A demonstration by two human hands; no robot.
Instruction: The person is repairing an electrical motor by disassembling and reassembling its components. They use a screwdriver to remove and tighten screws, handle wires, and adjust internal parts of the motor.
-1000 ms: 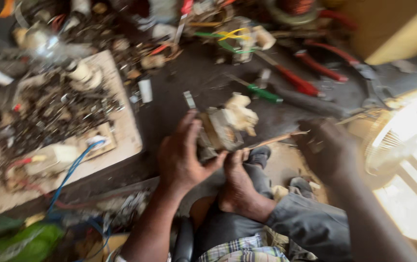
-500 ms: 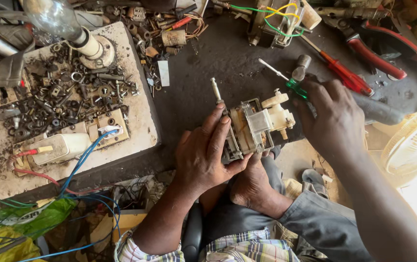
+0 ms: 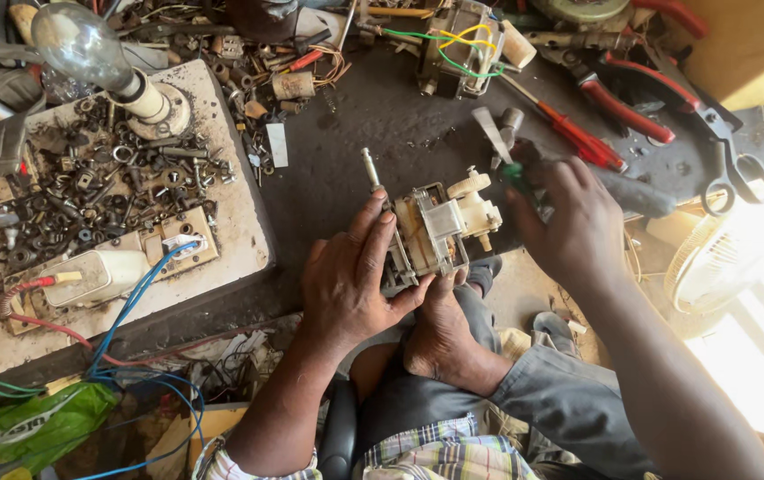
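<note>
Compared with half a second before, the left hand (image 3: 346, 284) had kept its place on the motor (image 3: 440, 227), while the right hand (image 3: 569, 218) had closed over the green screwdriver (image 3: 517, 175) that earlier lay just under its fingertips beside the motor. Its fingers were now curled together round the green handle, hiding most of it, and the metal shaft slanted up and away past the knuckles. The left fingers were spread apart, laid flat along the motor's near side with the thumb tucked beneath, pressing it against a bare foot (image 3: 444, 329) that braced it from below at the bench (image 3: 355, 142) edge. The motor was a small boxy block with a dull metal frame, cream plastic gear and cap on the right, and a thin steel spindle poking out to the upper left. The bench top was dark, greasy and gritty. To the left lay a pale, stained board (image 3: 240, 240) heaped with rusty nuts, washers and screws, carrying a clear glass bulb (image 3: 80, 44) in a cream holder and blue and red wires. Beyond the motor lay a red screwdriver (image 3: 578, 133), red pliers (image 3: 622, 111) and grey shears (image 3: 724, 151), smooth-handled and worn.
</note>
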